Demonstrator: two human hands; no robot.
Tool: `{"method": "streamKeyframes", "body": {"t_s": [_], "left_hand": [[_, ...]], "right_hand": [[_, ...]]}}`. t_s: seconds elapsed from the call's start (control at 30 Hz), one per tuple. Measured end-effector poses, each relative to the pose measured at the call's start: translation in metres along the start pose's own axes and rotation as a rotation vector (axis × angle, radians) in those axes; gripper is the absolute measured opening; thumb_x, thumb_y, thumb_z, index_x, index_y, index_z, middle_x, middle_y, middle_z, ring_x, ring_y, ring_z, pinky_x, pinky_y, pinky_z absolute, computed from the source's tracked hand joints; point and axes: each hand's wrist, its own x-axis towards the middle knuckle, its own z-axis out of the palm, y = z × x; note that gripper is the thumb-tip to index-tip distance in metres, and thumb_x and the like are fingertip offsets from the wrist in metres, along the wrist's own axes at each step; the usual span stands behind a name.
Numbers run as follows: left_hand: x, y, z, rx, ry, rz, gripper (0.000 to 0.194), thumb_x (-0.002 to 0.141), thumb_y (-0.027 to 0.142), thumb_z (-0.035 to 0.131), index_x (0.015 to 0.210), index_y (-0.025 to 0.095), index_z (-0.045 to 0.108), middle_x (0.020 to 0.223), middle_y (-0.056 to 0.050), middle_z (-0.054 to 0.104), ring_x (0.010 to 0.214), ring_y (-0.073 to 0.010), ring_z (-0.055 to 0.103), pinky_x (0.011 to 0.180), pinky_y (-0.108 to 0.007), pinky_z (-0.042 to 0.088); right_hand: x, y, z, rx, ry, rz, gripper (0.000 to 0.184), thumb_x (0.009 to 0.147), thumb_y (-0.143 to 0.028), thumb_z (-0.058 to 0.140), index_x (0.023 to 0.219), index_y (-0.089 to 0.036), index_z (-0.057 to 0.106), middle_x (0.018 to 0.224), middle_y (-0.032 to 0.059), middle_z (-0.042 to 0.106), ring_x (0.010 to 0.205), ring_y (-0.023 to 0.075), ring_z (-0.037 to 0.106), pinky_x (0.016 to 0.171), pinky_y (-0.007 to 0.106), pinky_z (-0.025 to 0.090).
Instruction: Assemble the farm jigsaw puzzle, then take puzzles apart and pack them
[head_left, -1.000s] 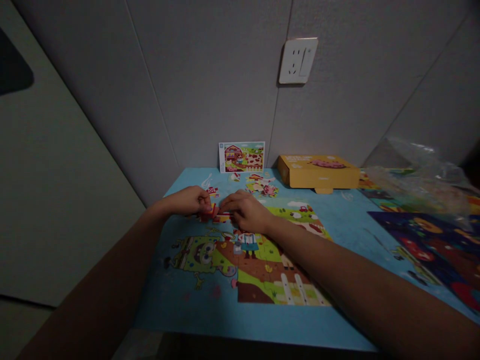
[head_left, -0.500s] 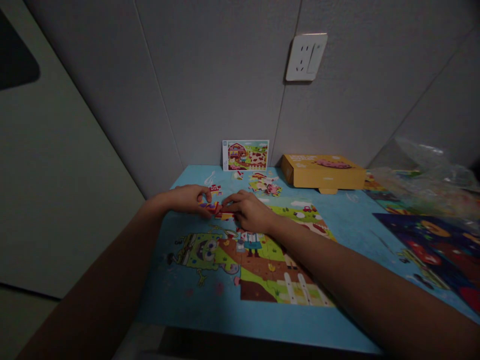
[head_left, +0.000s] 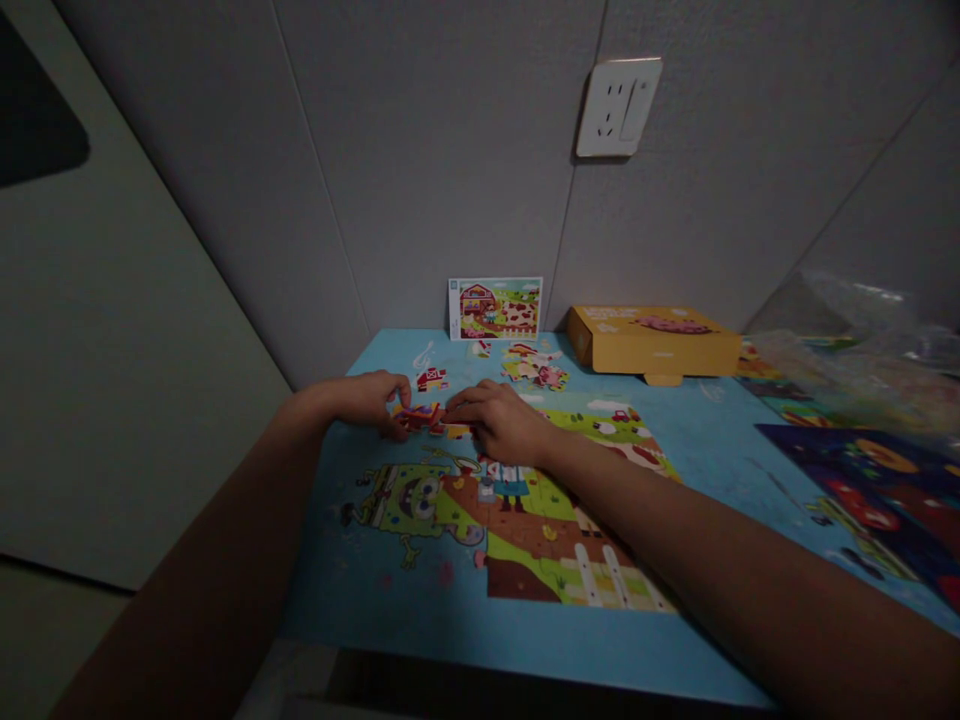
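Blue table (head_left: 322,600): under both my hands, a flat base for the pieces.
Left hand (head_left: 367,400): thumb and fingers parted, around the left end of the red-and-purple section; whether they pinch it or only touch, I cannot tell.
Red-and-purple section (head_left: 421,416): flat or nearly so, between my hands, above the printed cartoon figure (head_left: 411,500); perhaps kept low to line up its edges.
Barn piece (head_left: 431,379): just beyond that section, loose.
Picture card (head_left: 495,308): upright against the wall, facing me, likely for easy looking.
Right hand (head_left: 510,425): palm down, fingers stretched to the section's right end, seemingly to steady it; any grip is hidden.
Loose pieces (head_left: 536,373): beyond my right hand, apparently parked within reach.
Joined puzzle (head_left: 525,550): flat, partly under my right forearm.
Yellow box (head_left: 664,350): set back by the wall.
Plastic bag (head_left: 855,330): crumpled, far right.
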Motion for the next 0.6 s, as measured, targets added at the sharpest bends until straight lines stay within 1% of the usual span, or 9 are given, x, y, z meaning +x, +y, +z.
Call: {"method": "streamKeyframes", "body": {"t_s": [0.13, 0.2, 0.27, 0.37, 0.4, 0.47, 0.6], "left_hand": [[-0.009, 0.000, -0.006, 0.054, -0.023, -0.044, 0.058, 0.062, 0.038, 0.069, 0.113, 0.016, 0.052, 0.110, -0.009, 0.057, 0.092, -0.0223, 0.055, 0.073, -0.026, 0.042], [-0.012, -0.001, -0.007, 0.078, -0.025, -0.021, 0.054, 0.066, 0.033, 0.065, 0.116, 0.016, 0.052, 0.112, -0.010, 0.055, 0.096, -0.0230, 0.054, 0.079, -0.028, 0.042], [-0.012, 0.001, -0.007, 0.076, 0.020, 0.063, 0.051, 0.072, 0.033, 0.060, 0.119, 0.018, 0.052, 0.117, -0.011, 0.053, 0.103, -0.0236, 0.052, 0.087, -0.031, 0.041], [-0.006, 0.007, -0.003, 0.025, 0.126, 0.224, 0.049, 0.076, 0.044, 0.059, 0.119, 0.022, 0.055, 0.121, -0.009, 0.050, 0.112, -0.0249, 0.046, 0.095, -0.033, 0.036], [-0.003, 0.009, -0.001, 0.014, 0.142, 0.253, 0.049, 0.074, 0.047, 0.061, 0.116, 0.023, 0.057, 0.119, -0.009, 0.051, 0.112, -0.0253, 0.046, 0.095, -0.033, 0.036], [0.003, 0.014, 0.003, 0.002, 0.136, 0.273, 0.046, 0.070, 0.048, 0.065, 0.109, 0.022, 0.060, 0.113, -0.007, 0.054, 0.106, -0.0249, 0.049, 0.091, -0.032, 0.038], [0.008, 0.018, 0.007, -0.049, 0.124, 0.262, 0.042, 0.068, 0.044, 0.068, 0.101, 0.020, 0.060, 0.105, -0.005, 0.058, 0.094, -0.0214, 0.052, 0.080, -0.028, 0.040]], "right_hand": [[0.000, 0.000, -0.001, 0.016, -0.026, -0.015, 0.046, 0.076, -0.006, 0.050, 0.115, -0.026, 0.065, 0.112, 0.0055, 0.063, 0.098, 0.0218, 0.050, 0.084, 0.036, 0.033], [0.000, -0.001, -0.002, 0.027, -0.034, -0.008, 0.048, 0.075, -0.006, 0.050, 0.117, -0.024, 0.063, 0.114, 0.0059, 0.064, 0.100, 0.0226, 0.050, 0.085, 0.036, 0.033], [0.000, -0.001, -0.002, 0.044, -0.020, 0.027, 0.053, 0.074, -0.005, 0.049, 0.123, -0.022, 0.057, 0.116, 0.0070, 0.064, 0.101, 0.0234, 0.051, 0.086, 0.037, 0.034], [0.000, -0.001, -0.001, 0.091, 0.031, 0.093, 0.062, 0.070, -0.003, 0.048, 0.131, -0.016, 0.046, 0.116, 0.0083, 0.065, 0.101, 0.0240, 0.052, 0.087, 0.038, 0.036], [0.000, -0.002, -0.001, 0.109, 0.047, 0.103, 0.065, 0.069, -0.002, 0.048, 0.132, -0.014, 0.044, 0.115, 0.0082, 0.066, 0.101, 0.0238, 0.052, 0.087, 0.038, 0.036], [0.000, -0.002, -0.001, 0.134, 0.066, 0.105, 0.067, 0.067, -0.001, 0.047, 0.132, -0.014, 0.041, 0.115, 0.0073, 0.067, 0.102, 0.0234, 0.052, 0.089, 0.038, 0.037], [0.000, -0.002, -0.001, 0.124, 0.069, 0.110, 0.066, 0.067, -0.001, 0.047, 0.132, -0.014, 0.042, 0.114, 0.0069, 0.067, 0.102, 0.0237, 0.052, 0.090, 0.039, 0.037]]}}
